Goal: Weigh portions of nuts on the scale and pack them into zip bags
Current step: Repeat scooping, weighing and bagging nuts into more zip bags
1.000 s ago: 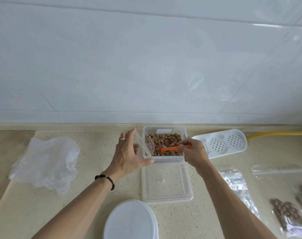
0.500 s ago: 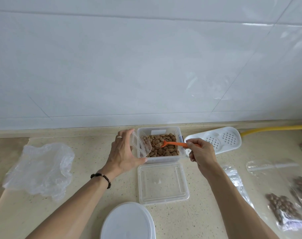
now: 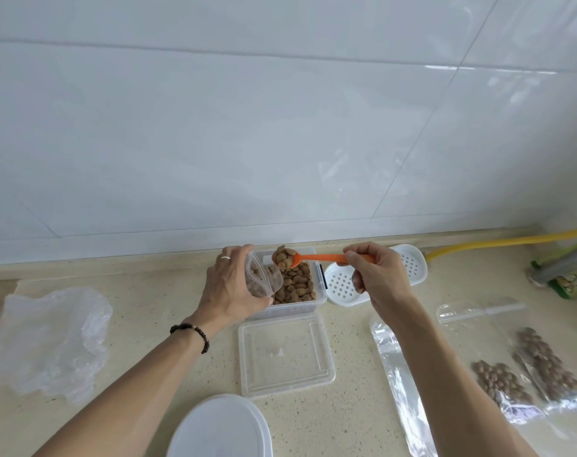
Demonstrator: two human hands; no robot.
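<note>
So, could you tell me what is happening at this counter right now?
A person is filling a small zip bag with nuts. The left hand holds the bag open over the clear nut container, and the right hand holds an orange spoon heaped with nuts above it. Two filled bags lie to the right.

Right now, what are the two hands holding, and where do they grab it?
Left hand grips the open zip bag by its side. Right hand pinches the orange spoon at its handle end.

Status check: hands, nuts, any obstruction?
Left hand holds clear zip bag open. Right hand holds loaded orange plastic spoon above clear nut container. Path clear.
</note>
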